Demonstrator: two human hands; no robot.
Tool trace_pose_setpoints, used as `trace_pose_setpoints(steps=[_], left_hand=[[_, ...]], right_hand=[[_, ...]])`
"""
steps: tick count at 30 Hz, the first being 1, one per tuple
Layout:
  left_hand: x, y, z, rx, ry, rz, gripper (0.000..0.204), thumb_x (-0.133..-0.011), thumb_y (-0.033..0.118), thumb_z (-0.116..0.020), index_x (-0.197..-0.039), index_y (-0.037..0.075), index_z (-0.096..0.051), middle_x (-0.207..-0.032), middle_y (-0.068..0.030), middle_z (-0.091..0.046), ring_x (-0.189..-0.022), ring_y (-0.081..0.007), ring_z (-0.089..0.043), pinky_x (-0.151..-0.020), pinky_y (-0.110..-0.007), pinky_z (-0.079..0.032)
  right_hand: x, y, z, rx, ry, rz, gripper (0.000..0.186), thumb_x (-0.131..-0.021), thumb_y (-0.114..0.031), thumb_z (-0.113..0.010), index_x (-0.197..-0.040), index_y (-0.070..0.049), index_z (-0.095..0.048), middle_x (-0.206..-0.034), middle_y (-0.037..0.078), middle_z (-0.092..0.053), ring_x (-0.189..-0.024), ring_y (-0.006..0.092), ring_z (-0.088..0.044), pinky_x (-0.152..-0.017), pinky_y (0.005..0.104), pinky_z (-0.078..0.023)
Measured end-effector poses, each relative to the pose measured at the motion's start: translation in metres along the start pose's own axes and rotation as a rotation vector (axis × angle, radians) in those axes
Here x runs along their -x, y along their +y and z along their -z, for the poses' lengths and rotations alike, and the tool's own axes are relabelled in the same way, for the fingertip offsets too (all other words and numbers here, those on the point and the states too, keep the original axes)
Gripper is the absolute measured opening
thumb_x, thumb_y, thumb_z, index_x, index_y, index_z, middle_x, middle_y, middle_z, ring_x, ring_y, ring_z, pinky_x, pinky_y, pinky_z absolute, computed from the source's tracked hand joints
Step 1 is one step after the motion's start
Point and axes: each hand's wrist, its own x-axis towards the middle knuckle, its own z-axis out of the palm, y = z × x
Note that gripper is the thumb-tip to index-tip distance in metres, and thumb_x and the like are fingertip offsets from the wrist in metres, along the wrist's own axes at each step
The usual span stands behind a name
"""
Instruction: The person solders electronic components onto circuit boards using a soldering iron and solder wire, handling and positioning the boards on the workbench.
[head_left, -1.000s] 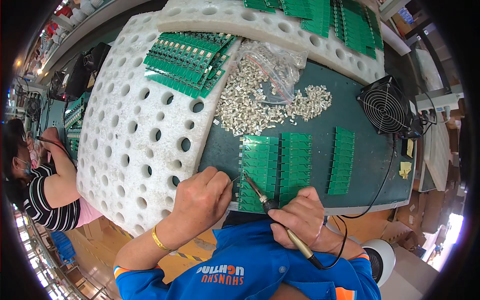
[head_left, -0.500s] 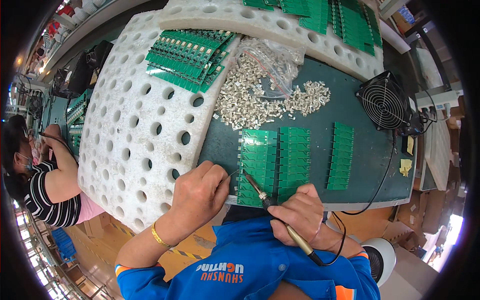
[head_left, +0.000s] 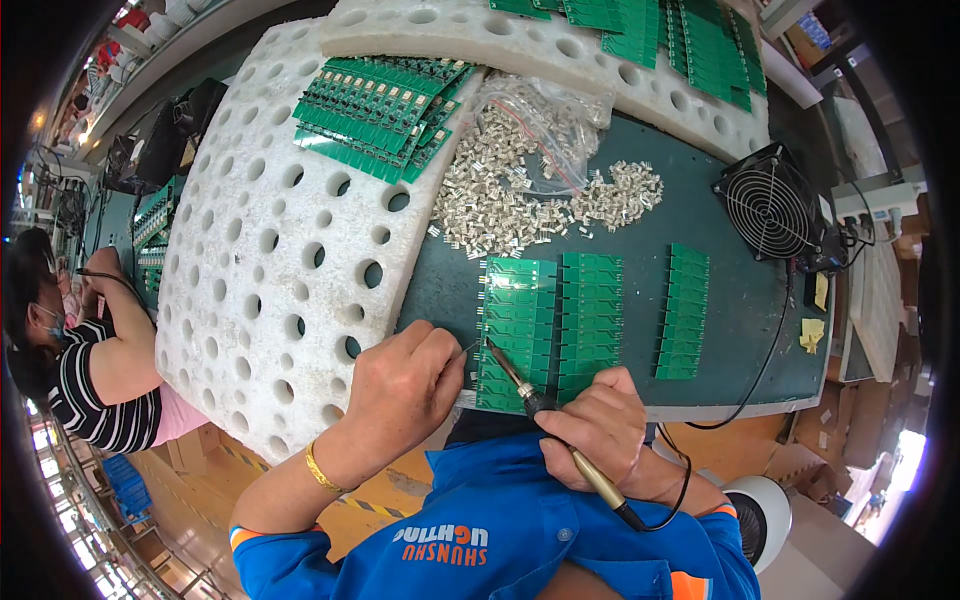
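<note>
My right hand (head_left: 598, 425) is closed round a soldering iron (head_left: 597, 478), its tip resting at the left edge of a green circuit board panel (head_left: 515, 300). My left hand (head_left: 405, 385) is pinched on a thin wire, likely solder (head_left: 470, 348), whose end reaches toward the iron's tip. Small pale connectors stick out along that left edge. To the right lie a second green board panel (head_left: 590, 310) and a third, narrower one (head_left: 684, 312). Whether the wire touches the tip is too small to tell.
A heap of small white connectors (head_left: 490, 205) and a clear plastic bag (head_left: 550, 140) lie beyond the boards. White foam slabs (head_left: 235, 235) carry stacked boards (head_left: 375, 110). A black fan (head_left: 768, 205) stands at right, near the iron's cable (head_left: 750, 395). A co-worker (head_left: 95, 370) sits at left.
My left hand has shifted very slightly to the right with the wire. The board panels sit a few pixels further right; the iron stays at the left edge.
</note>
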Motion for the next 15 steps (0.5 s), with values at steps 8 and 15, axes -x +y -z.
trace_pose_setpoints(steps=[8, 15], left_hand=[[-0.0016, -0.0010, -0.0035, 0.009, 0.009, -0.012, 0.015, -0.077, -0.003, -0.071, -0.078, 0.004, -0.059, -0.070, -0.0104, -0.056, -0.058, -0.0283, -0.058, -0.051, -0.037, -0.046], [-0.0016, -0.0004, -0.0032, -0.002, -0.003, -0.013, 0.013, -0.077, -0.002, -0.071, -0.078, 0.005, -0.059, -0.070, -0.0106, -0.056, -0.058, -0.0288, -0.059, -0.052, -0.038, -0.046]], right_hand=[[0.0007, -0.0002, -0.0010, 0.008, -0.006, -0.006, 0.029, -0.072, -0.013, -0.077, -0.098, -0.006, -0.069, -0.068, 0.002, -0.061, -0.056, 0.0172, -0.055, -0.063, 0.0337, -0.040], [0.0002, -0.0011, -0.0001, 0.014, -0.008, -0.004, 0.028, -0.072, -0.013, -0.077, -0.098, -0.006, -0.069, -0.068, 0.003, -0.061, -0.055, 0.0173, -0.055, -0.063, 0.0339, -0.039]])
